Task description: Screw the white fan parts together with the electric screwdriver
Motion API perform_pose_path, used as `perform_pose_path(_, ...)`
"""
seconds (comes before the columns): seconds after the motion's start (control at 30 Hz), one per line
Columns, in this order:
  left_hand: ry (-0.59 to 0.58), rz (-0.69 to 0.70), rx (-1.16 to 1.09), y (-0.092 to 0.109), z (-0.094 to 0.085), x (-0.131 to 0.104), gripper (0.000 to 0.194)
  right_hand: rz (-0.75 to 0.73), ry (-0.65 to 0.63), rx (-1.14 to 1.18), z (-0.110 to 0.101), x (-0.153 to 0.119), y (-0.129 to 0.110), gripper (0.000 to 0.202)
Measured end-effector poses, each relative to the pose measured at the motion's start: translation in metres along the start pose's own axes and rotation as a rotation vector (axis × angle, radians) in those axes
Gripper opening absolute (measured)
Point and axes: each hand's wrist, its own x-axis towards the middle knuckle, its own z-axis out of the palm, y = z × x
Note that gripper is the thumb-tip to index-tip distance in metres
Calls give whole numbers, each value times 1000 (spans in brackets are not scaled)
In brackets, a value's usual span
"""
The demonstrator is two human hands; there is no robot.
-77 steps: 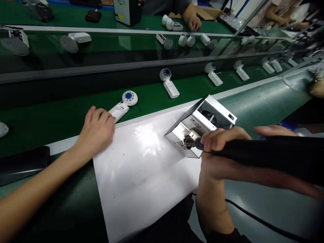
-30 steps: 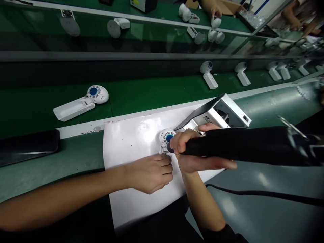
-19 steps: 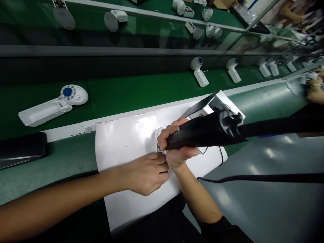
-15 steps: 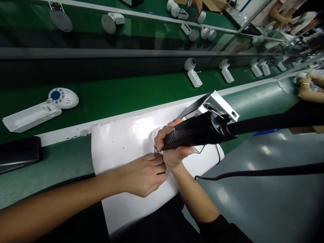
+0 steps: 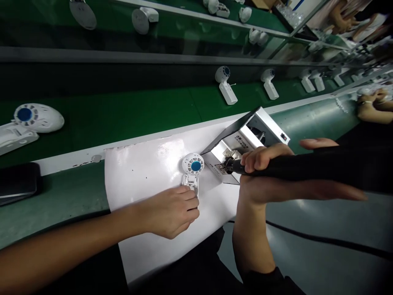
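Note:
A white handheld fan with a blue round centre lies on the white sheet. My left hand has its fingers closed around the fan's handle, most of which is hidden under them. In my right hand is a black electric screwdriver, gripped near its front end. Its tip reaches the front opening of a silver screw feeder, just right of the fan. Whether a screw sits on the tip is too small to tell.
Several more white fans, one of them a fan at far left, lie along the green conveyor belt. A black case is at the left. The screwdriver's cable hangs at right. Another person's arms are at far right.
My right hand has moved the electric screwdriver right, from over the fan to the screw feeder, uncovering the fan's head. My left hand stays on the handle. The belt's near-left fan has shifted left.

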Motion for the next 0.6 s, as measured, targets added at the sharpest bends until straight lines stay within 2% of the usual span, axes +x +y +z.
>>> perform_pose_path(0.07,-8,3,7,0,0,0,15,20,-2,-5,2,-4,-2,73)
perform_pose_path(0.2,-23,18,21,-1,0,1,14,164,-161,131,10,-21,-8,67)
perform_pose_path(0.27,-16,16,31,-1,0,2,11,165,-203,195,15,-33,-4,65)
perform_pose_path(0.4,11,24,30,-2,-1,2,10,158,-213,193,23,-51,10,66)
perform_pose_path(0.6,18,23,20,-1,-1,3,12,211,-179,233,25,-59,26,64)
